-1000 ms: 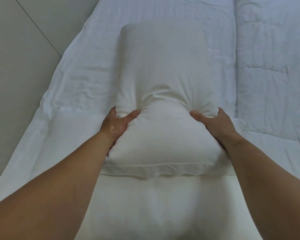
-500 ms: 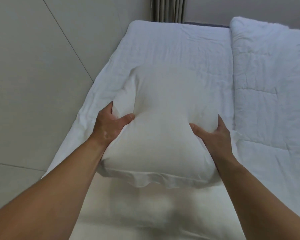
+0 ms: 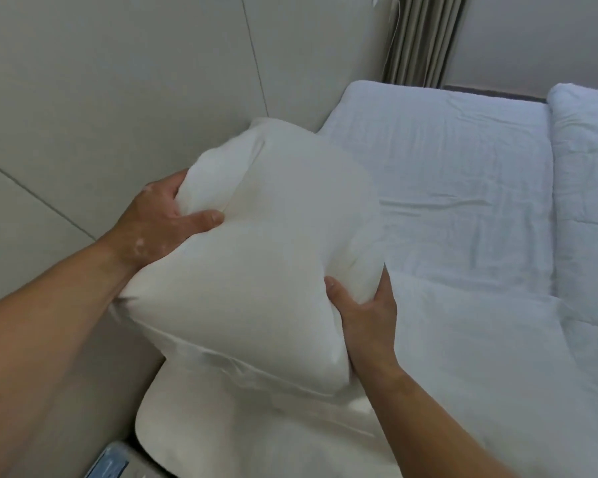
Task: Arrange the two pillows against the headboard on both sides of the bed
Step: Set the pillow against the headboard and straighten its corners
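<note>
White bed, two pillows, left hand, right hand grip pinching one pillow

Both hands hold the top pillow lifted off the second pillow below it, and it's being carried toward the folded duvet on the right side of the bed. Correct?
Not quite. The head view shows the left hand and right hand with a grip on the top pillow, raised above the second pillow, but it is held over toward the wall panel on the left, away from the folded duvet.

Grey panelled wall, striped curtain
</note>
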A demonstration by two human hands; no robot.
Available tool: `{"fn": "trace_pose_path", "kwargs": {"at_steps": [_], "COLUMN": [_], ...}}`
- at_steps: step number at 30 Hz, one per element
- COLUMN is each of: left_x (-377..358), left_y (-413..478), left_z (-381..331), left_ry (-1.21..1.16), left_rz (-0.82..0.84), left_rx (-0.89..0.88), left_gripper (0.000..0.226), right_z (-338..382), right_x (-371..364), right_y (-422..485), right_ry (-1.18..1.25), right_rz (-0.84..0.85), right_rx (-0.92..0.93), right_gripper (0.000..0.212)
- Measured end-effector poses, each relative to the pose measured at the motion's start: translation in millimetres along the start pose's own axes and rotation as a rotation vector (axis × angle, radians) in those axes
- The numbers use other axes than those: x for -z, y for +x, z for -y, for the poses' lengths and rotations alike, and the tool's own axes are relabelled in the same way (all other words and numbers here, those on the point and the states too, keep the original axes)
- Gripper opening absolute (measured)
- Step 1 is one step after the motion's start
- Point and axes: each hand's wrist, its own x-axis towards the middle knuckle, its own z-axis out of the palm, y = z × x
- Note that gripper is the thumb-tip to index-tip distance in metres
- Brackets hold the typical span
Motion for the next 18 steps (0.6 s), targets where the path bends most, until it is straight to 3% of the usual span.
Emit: {"fn": "trace_pose_path", "kwargs": {"at_steps": [4,10,15,18], "left_x": [55,85,68,51], "left_y": [-14,-21,-26,-29], "left_z": [36,107,185,226], "left_ry": [0.049,0.215,0.331,0.419], "left_rz": [0.008,0.065,0.101,0.155], "left_rx": [0.022,0.064,0.159,0.215], "left_gripper": [0.060,0.046,0.070,0.081], "right_z": [-25,-99,-158,-187], "right_x": [-66,-145,-182,-190], "right_y": [-29,-63,-64,-58], "right_ry": [0.003,-0.092,-0.266,-0.469], "right_rz": [0.071,0.241,0.412,0.535], "right_rx": [-0.022,-0.139,-0.200,-0.259], "right_gripper": [0.071,0.081,0.077,0.061]}}
